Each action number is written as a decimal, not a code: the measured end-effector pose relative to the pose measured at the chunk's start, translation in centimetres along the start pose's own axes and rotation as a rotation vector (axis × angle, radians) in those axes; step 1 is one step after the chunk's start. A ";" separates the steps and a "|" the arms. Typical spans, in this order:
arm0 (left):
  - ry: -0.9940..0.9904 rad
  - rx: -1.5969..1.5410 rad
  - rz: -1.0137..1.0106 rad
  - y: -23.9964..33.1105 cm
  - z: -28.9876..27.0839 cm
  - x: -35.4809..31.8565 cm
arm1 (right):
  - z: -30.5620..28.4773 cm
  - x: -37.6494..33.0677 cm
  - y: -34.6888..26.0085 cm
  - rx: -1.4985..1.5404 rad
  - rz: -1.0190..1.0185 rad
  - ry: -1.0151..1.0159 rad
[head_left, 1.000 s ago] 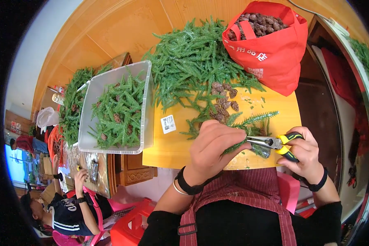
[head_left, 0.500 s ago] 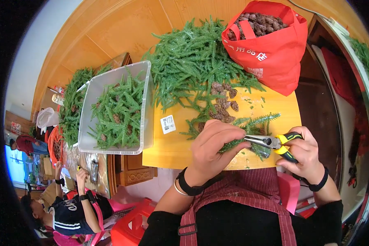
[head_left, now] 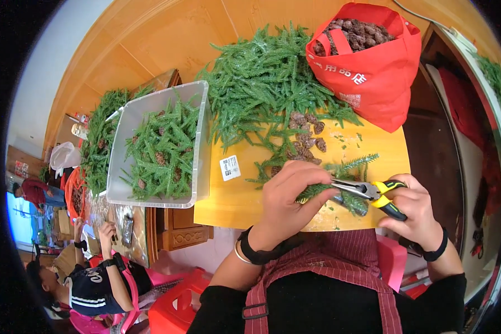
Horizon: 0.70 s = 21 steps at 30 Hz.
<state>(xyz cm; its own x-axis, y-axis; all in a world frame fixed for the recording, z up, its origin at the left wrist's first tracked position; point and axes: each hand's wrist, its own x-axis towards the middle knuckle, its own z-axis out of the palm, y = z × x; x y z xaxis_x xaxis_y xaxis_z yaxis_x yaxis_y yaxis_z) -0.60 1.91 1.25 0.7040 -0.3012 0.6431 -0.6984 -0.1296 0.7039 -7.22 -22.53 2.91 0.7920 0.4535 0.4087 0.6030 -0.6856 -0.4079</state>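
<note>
In my right hand [head_left: 417,203] is a pair of long-nose pliers [head_left: 364,191] with yellow and black handles, the fingers wrapped round them. The jaws point left and their tips meet the fingertips of my left hand [head_left: 292,192]. That hand is closed in a pinch on a green artificial pine sprig [head_left: 313,193], mostly hidden by the fingers. Whatever sits between the plier tips is too small to make out. Beneath the pliers lie more pine sprigs [head_left: 357,162] on the yellow tabletop [head_left: 250,206]. Several brown pine cones [head_left: 303,150] lie loose just beyond my left hand.
A clear plastic bin [head_left: 201,145] of sprigs with cones stands left. Behind are a heap of green sprigs [head_left: 261,78] and a red bag [head_left: 373,89] full of pine cones. A white label [head_left: 229,167] lies on the table. A co-worker [head_left: 89,284] sits far left.
The pliers and both hands have shifted only slightly, with the grips unchanged. At the far left, the co-worker's hand has lifted a little from the other table.
</note>
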 end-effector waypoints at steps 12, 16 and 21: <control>0.310 0.116 -0.294 1.2 -11.8 2.4 | -1.4 -2.9 1.1 0.230 0.401 0.188; 0.434 0.357 -0.352 1.5 -16.9 2.5 | -1.1 -3.3 2.0 0.222 0.456 0.180; 0.325 0.732 -0.466 -0.6 -21.7 -0.5 | -0.8 -4.4 3.6 0.199 0.470 0.192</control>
<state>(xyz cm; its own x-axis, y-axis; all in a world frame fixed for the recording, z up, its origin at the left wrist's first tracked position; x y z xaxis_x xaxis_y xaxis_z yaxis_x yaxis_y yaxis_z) 2.29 22.68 7.06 0.8586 0.1966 0.4735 -0.1645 -0.7690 0.6177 -8.61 -27.48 0.24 0.9602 -0.0011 0.2794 0.2092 -0.6599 -0.7216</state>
